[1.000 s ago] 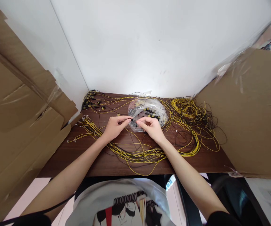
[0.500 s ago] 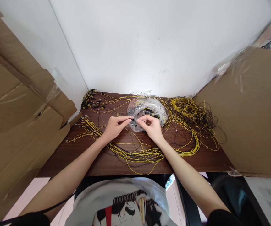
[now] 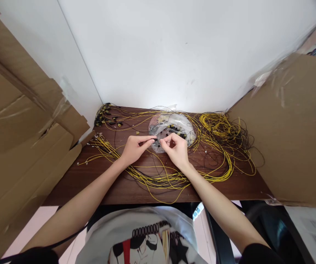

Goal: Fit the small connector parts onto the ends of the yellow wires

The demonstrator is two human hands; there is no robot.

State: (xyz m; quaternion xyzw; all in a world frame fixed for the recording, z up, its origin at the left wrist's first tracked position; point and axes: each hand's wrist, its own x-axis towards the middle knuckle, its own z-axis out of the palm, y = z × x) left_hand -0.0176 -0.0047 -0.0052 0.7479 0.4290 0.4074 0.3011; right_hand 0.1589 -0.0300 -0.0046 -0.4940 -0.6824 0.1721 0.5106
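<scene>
Nearest me is my own white printed top (image 3: 144, 234), just short of the edge of the dark brown wood-grain table (image 3: 75, 190). Sheets of tan cardboard stand at both sides, one on my left (image 3: 23, 121), one on my right (image 3: 292, 139). A long curved bundle of thin yellow and black wires (image 3: 158, 180) passes beneath my arms, its small white ends (image 3: 96, 136) fanned out to the left.

Beyond that, my left hand (image 3: 135, 148) pinches a tiny black piece (image 3: 155, 139) between thumb and forefinger, over the bag's near edge. My right hand (image 3: 177, 150) is just beside it, thumb and forefinger tips pressed together; anything between them is too small for me to tell.

Behind my fingers lies a clear plastic bag (image 3: 188, 126) holding black and yellow connectors (image 3: 174, 129). A loose heap of similar connectors (image 3: 100, 118) sits at the far left, a yellow-and-black wire tangle (image 3: 215, 126) at the far right. The white wall (image 3: 174, 55) rises behind everything.
</scene>
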